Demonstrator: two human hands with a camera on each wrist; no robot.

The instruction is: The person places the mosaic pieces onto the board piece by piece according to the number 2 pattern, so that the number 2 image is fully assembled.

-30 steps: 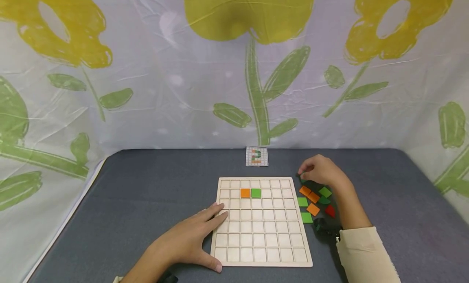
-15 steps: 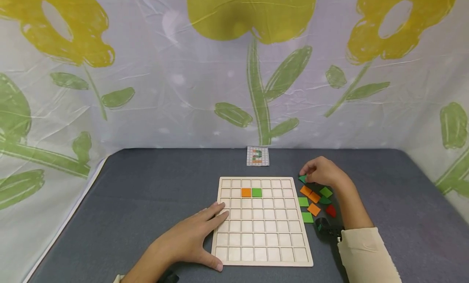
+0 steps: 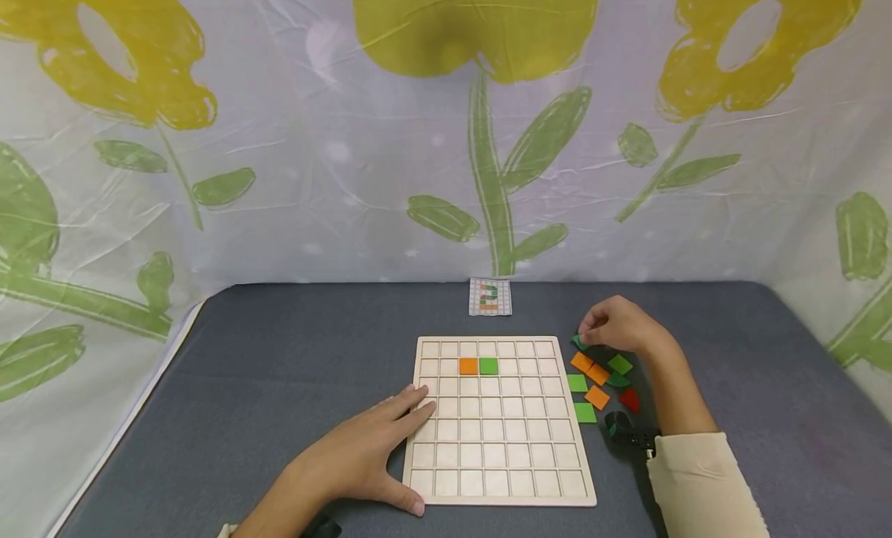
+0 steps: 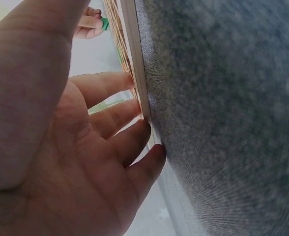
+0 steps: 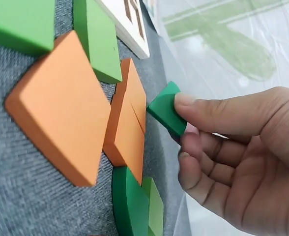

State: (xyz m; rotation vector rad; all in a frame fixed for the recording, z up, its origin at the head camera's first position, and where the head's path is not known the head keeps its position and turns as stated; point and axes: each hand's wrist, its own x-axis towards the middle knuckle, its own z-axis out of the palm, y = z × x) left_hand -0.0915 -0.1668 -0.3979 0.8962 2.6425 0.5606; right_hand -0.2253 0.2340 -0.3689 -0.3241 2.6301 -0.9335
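My right hand (image 3: 620, 326) pinches a small dark green block (image 5: 165, 109) between thumb and fingers, beyond the board's far right corner. In the right wrist view, the block's flat face shows and the thumb covers one end. My left hand (image 3: 369, 445) rests spread at the left edge of the pale wooden grid board (image 3: 502, 430), two fingers over the rim and the thumb by the near corner. In the board's second row from the far side, an orange square tile (image 3: 469, 366) lies beside a light green square tile (image 3: 488, 366).
Right of the board lie loose blocks: several orange ones (image 3: 597, 398), light green ones (image 3: 584, 412), a curved dark green one (image 3: 617, 380) and a red one (image 3: 630, 399). A small pattern card (image 3: 490, 296) lies behind the board. A flower-printed cloth (image 3: 313, 213) hangs behind the table.
My right hand has shifted slightly right, and the dark green block has turned in its fingers. The left hand and the board have stayed in place.
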